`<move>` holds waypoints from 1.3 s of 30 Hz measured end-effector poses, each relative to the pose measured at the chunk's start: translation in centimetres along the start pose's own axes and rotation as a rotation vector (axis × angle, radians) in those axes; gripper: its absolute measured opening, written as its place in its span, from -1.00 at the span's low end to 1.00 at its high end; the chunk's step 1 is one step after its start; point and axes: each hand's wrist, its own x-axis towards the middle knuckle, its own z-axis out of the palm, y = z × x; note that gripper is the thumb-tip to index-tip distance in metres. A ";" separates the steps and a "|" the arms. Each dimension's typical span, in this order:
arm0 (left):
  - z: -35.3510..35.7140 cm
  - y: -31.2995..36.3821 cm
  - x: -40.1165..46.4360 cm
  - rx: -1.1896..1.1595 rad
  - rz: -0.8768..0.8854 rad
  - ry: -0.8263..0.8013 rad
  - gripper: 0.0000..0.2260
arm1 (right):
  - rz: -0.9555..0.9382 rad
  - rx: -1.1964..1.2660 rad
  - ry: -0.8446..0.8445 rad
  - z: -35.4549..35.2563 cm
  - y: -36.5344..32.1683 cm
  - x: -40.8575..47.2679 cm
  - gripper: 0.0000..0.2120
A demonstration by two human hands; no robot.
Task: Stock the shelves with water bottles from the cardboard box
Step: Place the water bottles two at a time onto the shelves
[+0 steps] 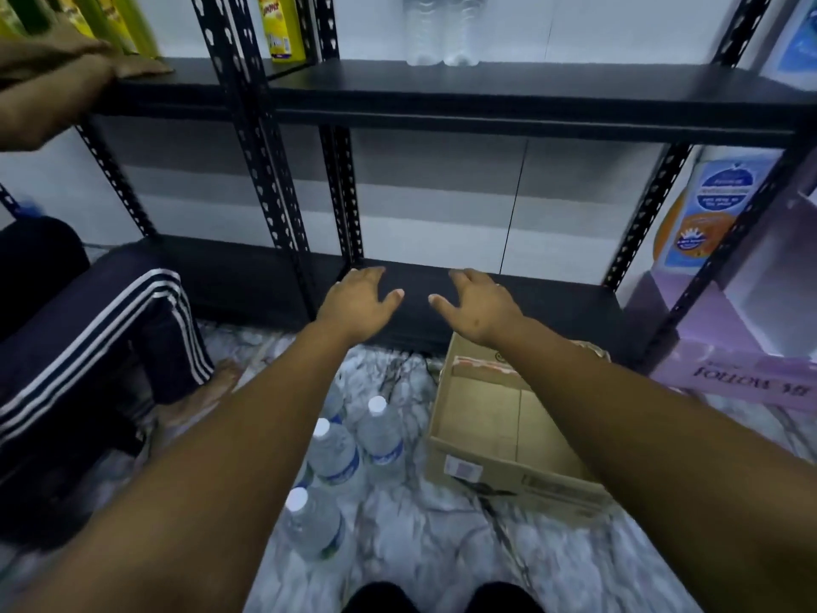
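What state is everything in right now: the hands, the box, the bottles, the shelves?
Left hand: open, holding nothing.
Right hand: open, holding nothing.
Cardboard box: open on the floor, looks empty.
Floor bottles: upright, capped, beside the box.
Upper shelf: two bottles standing.
Bottom shelf: no bottles visible.

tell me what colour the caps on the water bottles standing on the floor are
White caps on the clear plastic water bottles, seen best in the head view.
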 end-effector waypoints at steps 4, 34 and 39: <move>2.7 -2.8 -2.9 -0.027 -0.065 -0.039 -0.41 | 0.010 0.010 -0.068 4.7 -0.7 -1.4 -0.32; 14.9 -19.0 -3.5 -0.568 -0.520 -0.034 -0.29 | 0.181 0.674 -0.131 27.9 -3.4 0.3 -0.43; 16.4 -20.5 -2.2 -0.568 -0.525 0.040 -0.50 | 0.174 0.720 -0.090 29.0 -3.2 1.6 -0.45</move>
